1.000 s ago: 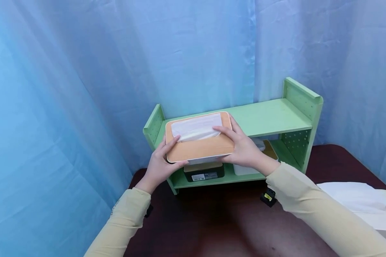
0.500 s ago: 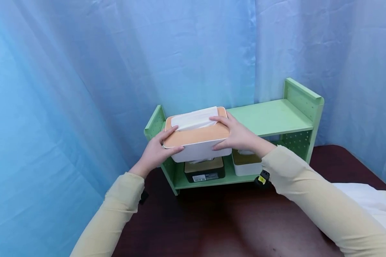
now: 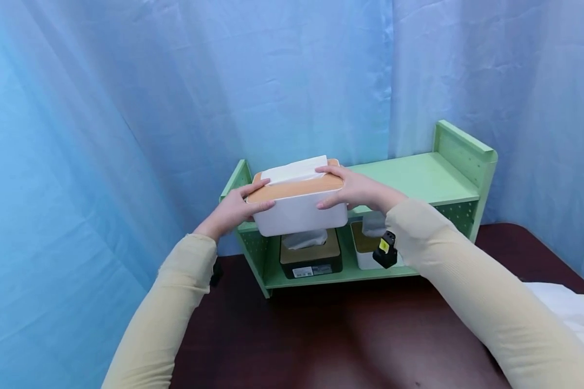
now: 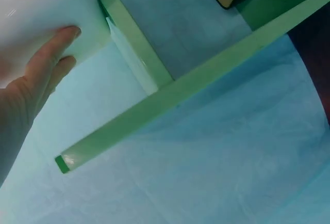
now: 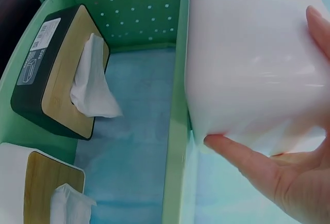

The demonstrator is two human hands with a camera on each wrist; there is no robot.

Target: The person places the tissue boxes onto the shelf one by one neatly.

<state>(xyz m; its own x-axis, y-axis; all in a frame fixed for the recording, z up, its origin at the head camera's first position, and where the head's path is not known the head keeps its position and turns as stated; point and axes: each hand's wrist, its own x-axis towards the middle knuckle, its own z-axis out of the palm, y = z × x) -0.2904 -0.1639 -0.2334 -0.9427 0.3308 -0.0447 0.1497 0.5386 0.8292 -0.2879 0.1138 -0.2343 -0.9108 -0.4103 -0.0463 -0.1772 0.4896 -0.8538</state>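
Box (image 3: 299, 215) has levelled out at the rack (image 3: 413, 175)'s upper left; our left hand (image 3: 231, 210) and right hand (image 3: 362, 190) grip its ends. Probably light, stiff, slick: we'd hold there, off the tissue (image 3: 294, 169).

2 long, wrinkled cream sleeves (image 3: 467, 286), 2 black wrist devices (image 3: 387, 258), yellow patch (image 3: 384, 246) on the right device

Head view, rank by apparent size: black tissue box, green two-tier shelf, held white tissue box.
1. Green two-tier shelf
2. Held white tissue box, likely helped by nearness
3. Black tissue box
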